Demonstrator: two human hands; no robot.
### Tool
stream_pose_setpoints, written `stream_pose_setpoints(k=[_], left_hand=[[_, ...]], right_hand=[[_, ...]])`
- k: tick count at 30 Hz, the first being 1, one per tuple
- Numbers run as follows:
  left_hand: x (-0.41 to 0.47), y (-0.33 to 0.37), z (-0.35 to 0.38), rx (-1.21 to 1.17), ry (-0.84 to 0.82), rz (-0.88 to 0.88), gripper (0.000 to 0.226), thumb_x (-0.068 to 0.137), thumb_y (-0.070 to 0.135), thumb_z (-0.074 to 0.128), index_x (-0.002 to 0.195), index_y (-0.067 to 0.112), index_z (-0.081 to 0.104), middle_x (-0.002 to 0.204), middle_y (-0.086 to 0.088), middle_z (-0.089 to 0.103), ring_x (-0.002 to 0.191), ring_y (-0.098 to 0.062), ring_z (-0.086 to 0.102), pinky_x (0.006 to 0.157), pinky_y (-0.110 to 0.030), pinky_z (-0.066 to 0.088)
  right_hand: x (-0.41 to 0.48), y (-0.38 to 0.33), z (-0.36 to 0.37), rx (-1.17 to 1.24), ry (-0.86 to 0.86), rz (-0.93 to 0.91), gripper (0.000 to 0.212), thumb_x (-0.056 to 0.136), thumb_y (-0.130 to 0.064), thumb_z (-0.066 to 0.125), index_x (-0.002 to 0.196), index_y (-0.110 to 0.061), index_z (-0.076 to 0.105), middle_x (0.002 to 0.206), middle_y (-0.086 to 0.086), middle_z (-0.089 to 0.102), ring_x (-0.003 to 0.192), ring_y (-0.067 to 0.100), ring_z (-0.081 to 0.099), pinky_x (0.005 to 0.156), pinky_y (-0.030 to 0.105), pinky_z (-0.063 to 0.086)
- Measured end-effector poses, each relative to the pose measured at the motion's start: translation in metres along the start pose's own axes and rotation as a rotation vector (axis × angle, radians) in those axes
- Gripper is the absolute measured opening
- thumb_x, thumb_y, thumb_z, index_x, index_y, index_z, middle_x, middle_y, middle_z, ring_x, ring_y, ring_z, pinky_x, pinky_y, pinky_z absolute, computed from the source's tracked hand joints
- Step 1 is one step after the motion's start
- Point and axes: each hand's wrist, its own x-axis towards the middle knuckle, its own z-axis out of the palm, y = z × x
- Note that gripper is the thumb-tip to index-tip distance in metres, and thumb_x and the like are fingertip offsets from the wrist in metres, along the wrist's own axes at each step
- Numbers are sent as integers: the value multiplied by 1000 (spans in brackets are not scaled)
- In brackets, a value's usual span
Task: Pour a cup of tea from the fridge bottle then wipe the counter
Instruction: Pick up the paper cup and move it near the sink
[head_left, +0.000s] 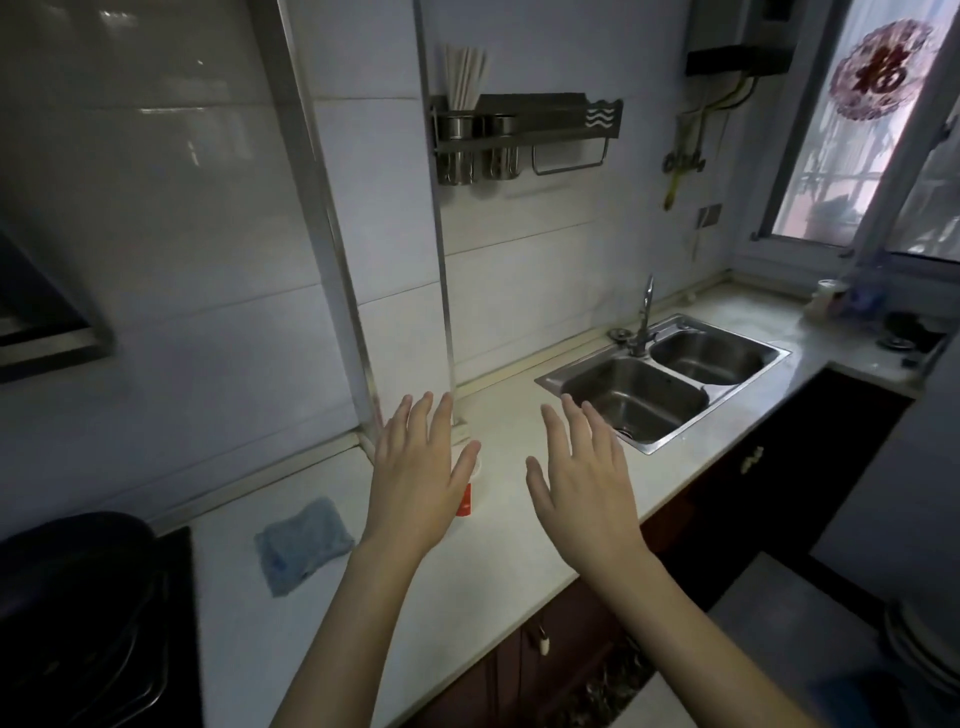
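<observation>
At the lower left of the frame we see a dark pot (67, 561) on a black hob (174, 597). Just right of it, a blue cloth (304, 543) lies flat on the pale counter (498, 566), its long axis running from lower left to upper right; we judge it waits there for the wiping step. In the middle, the left hand (421, 483) hovers above the counter, palm down, fingers straight and spread, holding nothing. Past its thumb we glimpse a red and white cup (464, 500) standing on the counter. It seems upright, long axis vertical and mouth up, ready for pouring, though the hand hides most of it. The right hand (584, 486), near the left but apart from it, is likewise flat, fingers spread, empty. No tea bottle or fridge is in view, so we judge pouring has not begun. At the middle right a steel double sink (670, 382) with its tap (645, 312) is set into the counter. Above it, a wall rack (530, 122) holds chopsticks (465, 78).
</observation>
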Motion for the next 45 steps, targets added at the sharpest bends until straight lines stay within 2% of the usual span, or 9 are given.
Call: stream_pose_setpoints(k=[5,10,14,21,25,31,38,41,45], left_hand=[[32,-28,15,-14,-18,-67,67,100,58,27,157,28,11,165,0,14,153,-23,5,122,-41,13],[76,-56,23,-54,2,-40,66,100,56,26,157,25,13,164,-2,16,153,-23,6,121,-41,14],[104,-76,32,-55,-7,-57,66,100,55,27,157,24,14,164,-3,18,152,-24,8,121,-41,16],[135,-91,66,-87,-37,-28,64,101,54,28,156,22,16,161,-5,23,151,-25,13,120,-44,23],[144,-92,89,-113,-55,-75,66,100,56,28,156,24,16,162,-4,22,151,-24,13,120,-44,24],[147,-95,130,-136,-98,-188,65,100,56,31,156,25,18,161,-3,24,149,-24,20,120,-46,27],[134,-94,175,-174,-72,-295,64,101,50,38,154,17,24,157,-7,30,142,-28,30,112,-42,31],[121,-95,202,-212,-113,-345,68,99,54,42,154,18,23,156,-7,31,141,-26,31,110,-41,34],[113,-90,228,-337,-238,-461,81,91,62,54,154,24,21,160,-1,24,144,-25,30,112,-48,34]], right_hand=[[30,-4,35,10,-51,2,55,94,-38,38,141,-10,43,147,15,42,136,35,37,108,50,37],[75,-33,60,17,-36,-61,53,94,-37,48,139,-9,44,145,14,44,136,34,39,110,48,35],[104,-43,75,1,-39,-67,53,95,-37,48,140,-9,44,145,13,45,136,32,39,111,44,32],[127,-27,100,-45,-118,-45,55,98,-40,38,145,-12,34,151,10,36,141,29,29,115,41,23],[141,-19,122,-20,-141,-56,56,98,-40,39,146,-11,33,151,9,36,141,28,29,115,41,24],[152,-4,168,36,-284,-113,58,100,-43,32,151,-17,21,158,5,22,146,24,17,118,37,14],[155,19,230,188,-408,-202,58,98,-38,42,148,-15,24,153,5,30,141,22,27,112,37,29],[148,25,255,265,-472,-216,57,97,-34,46,147,-13,28,151,6,33,138,24,32,109,38,35],[138,29,283,368,-600,-208,53,97,-23,48,146,-12,29,152,7,31,136,25,34,107,37,36]])
